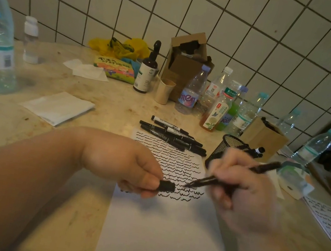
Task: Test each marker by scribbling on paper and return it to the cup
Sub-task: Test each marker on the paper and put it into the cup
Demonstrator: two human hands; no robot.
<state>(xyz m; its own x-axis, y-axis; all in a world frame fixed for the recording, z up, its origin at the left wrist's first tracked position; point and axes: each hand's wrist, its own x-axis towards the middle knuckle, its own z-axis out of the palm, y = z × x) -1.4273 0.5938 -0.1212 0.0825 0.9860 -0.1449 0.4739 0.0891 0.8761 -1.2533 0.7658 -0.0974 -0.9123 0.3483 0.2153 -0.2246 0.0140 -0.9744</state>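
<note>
The right hand (237,186) pinches an uncapped marker (232,175), its long axis slanting down-left, tip at the scribbled paper (164,233). The left hand (124,162) pinches the cap (167,186) just left of that tip; the mesh cup (228,148) stands behind the right hand

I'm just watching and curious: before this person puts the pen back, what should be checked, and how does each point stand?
1. Marker gripped by right hand: ok.
2. Cap ready in left hand: ok.
3. Cap back on marker: not ok, tip bare.
4. Scribble made on paper: cannot tell for this pen; tip is at the last rows.
5. Mesh cup upright, within reach: ok.
6. Untested markers pile apart from cup: ok.
</note>
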